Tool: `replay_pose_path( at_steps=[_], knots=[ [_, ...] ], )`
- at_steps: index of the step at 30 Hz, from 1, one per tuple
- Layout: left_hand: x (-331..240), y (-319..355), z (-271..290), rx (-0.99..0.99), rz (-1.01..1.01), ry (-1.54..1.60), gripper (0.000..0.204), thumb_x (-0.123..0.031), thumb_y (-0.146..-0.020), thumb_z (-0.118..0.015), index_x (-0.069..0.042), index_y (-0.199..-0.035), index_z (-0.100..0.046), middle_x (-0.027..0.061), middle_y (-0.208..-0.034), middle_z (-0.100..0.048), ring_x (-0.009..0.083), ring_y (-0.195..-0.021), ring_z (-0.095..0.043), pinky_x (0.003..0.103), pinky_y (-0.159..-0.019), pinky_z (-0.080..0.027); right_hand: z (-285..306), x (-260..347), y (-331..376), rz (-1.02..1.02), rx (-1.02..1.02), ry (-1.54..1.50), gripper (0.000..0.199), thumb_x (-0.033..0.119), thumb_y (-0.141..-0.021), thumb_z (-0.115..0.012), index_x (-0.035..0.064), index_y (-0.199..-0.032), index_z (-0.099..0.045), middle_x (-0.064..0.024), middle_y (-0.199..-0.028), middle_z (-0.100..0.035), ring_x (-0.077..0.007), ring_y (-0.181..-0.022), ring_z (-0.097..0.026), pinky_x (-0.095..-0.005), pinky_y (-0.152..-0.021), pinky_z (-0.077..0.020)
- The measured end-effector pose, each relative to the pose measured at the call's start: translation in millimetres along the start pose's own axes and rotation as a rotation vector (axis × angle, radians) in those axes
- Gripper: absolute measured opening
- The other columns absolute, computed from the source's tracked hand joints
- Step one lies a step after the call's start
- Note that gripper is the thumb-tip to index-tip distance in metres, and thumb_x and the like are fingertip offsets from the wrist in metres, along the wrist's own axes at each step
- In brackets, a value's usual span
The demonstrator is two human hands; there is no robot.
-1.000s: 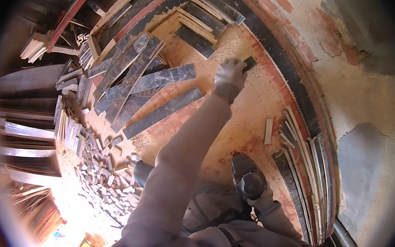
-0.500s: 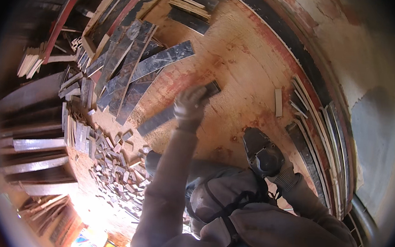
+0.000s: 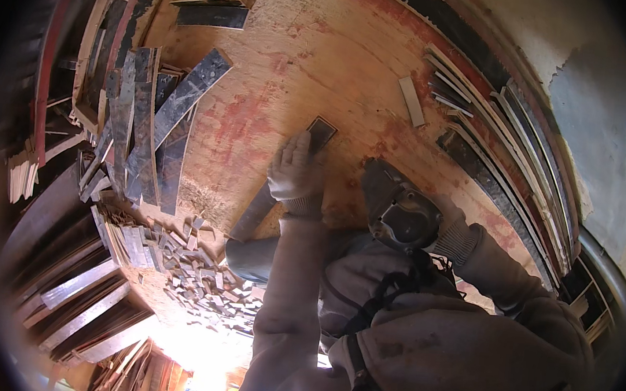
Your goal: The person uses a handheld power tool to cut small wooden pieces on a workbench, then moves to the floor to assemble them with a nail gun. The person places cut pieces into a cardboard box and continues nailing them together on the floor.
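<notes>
My gloved left hand [image 3: 294, 170] lies over a dark narrow board strip [image 3: 254, 213], its fingers closed across the strip's width. One end of the strip shows past the fingertips, the other below the wrist, beside my knee. At the right, my gloved right hand [image 3: 449, 219] grips a dark handheld power tool [image 3: 408, 219] with a rounded housing. The tool rests close to the large wooden panel [image 3: 293, 76], right of the strip and apart from it. My grip on its handle is partly hidden, and its working edge cannot be made out.
Long dark strips [image 3: 142, 123] lie piled at the left, with more stacked strips [image 3: 210, 4] behind. Several small cut blocks [image 3: 210, 283] form a heap at lower left. A pale strip [image 3: 411, 102] and stacked long boards [image 3: 506, 174] lie along the right wall.
The view has swung, so the surroundings sit differently in the picture. My left hand was blurred on the strip and is now steady there. My right hand still grips the tool.
</notes>
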State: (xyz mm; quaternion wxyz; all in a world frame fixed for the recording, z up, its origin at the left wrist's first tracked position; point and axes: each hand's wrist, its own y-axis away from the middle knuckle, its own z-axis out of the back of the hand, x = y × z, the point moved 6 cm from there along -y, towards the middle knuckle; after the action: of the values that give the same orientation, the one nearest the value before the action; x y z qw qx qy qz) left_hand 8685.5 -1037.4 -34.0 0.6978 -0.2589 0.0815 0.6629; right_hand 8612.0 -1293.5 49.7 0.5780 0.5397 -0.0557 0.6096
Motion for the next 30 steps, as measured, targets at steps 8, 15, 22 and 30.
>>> replay_pose_path(
  at_steps=[8,15,22,30],
  knots=[
    [0.5,-5.4,-13.7,0.092,0.032,-0.067,0.051,-0.026,-0.071,-0.092,-0.016,-0.118,-0.079,0.0085,-0.119,-0.079,0.0347,-0.103,-0.075,0.049,-0.089,-0.06,3.4,-3.0,-8.4,-0.125,0.091,0.025,0.066,0.036,-0.09,-0.081,0.0133,-0.147,-0.057,-0.0145,-0.128,-0.074,-0.033,-0.117,-0.072,-0.0426,-0.1,-0.0587],
    [0.7,-8.1,-7.7,0.184,0.102,-0.113,0.05,-0.025,-0.07,-0.092,-0.016,-0.117,-0.079,0.0059,-0.121,-0.079,0.0338,-0.105,-0.075,0.048,-0.094,-0.058,-0.5,-5.0,-5.9,-0.121,0.136,0.072,0.064,0.043,-0.092,-0.078,0.0128,-0.145,-0.059,-0.0137,-0.134,-0.071,-0.0309,-0.121,-0.07,-0.041,-0.105,-0.0569],
    [10.6,-5.5,1.3,0.214,0.085,-0.065,0.047,-0.027,-0.076,-0.09,-0.015,-0.12,-0.08,0.0076,-0.117,-0.079,0.0336,-0.107,-0.073,0.049,-0.096,-0.056,-24.2,0.9,-17.2,0.501,-0.372,0.469,0.053,0.042,-0.099,-0.068,0.0077,-0.14,-0.063,-0.0149,-0.133,-0.068,-0.0351,-0.123,-0.066,-0.0454,-0.108,-0.0521],
    [30.6,5.6,12.0,0.191,0.057,-0.05,0.045,-0.029,-0.075,-0.089,-0.017,-0.117,-0.079,0.0053,-0.116,-0.078,0.0319,-0.102,-0.073,0.048,-0.093,-0.056,-32.2,56.3,-48.4,0.626,-0.377,0.457,0.041,0.027,-0.106,-0.06,0.0077,-0.142,-0.059,-0.0132,-0.136,-0.064,-0.0252,-0.131,-0.061,-0.0388,-0.119,-0.0454]
  ],
)
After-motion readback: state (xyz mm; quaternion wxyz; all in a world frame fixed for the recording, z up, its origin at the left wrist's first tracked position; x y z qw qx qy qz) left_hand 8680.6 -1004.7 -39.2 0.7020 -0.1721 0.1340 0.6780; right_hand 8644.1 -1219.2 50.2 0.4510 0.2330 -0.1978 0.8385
